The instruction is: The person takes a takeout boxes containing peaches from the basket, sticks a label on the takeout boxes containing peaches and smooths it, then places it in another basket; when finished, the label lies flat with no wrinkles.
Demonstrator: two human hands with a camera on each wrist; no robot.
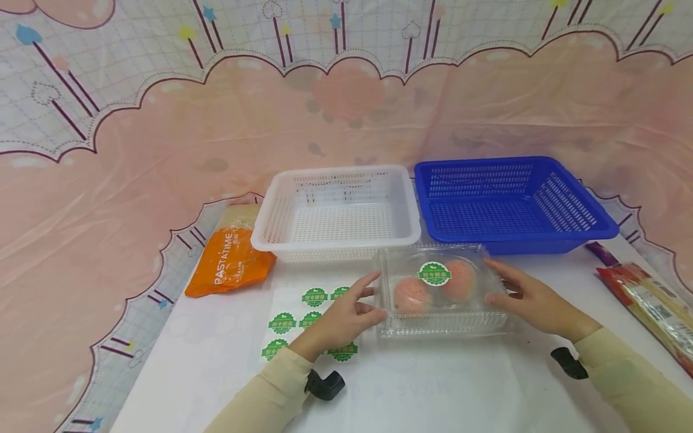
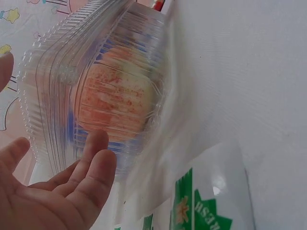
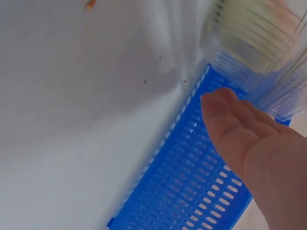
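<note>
A clear plastic clamshell box [image 1: 444, 325] sits on the white table in the head view, its lid down. Inside are two round pink-orange fruits [image 1: 459, 281] that look like peaches. A round green sticker [image 1: 434, 273] is on the lid. My left hand [image 1: 346, 319] is at the box's left side, fingers loosely bent and extended towards it. Opposite, my right hand [image 1: 541, 307] is at the right side, its fingers fairly straight in the right wrist view. Whether the fingertips touch the plastic is hard to tell. Beneath and beside my left forearm lies a sheet of green stickers [image 1: 283, 323].
Behind the box stand a white basket [image 1: 335, 245] and, to its right, a blue basket [image 1: 520, 231]. An orange pasta bag [image 1: 233, 258] lies at the left. Long red-and-yellow packages [image 1: 649, 300] lie along the right table edge. A patterned cloth hangs behind.
</note>
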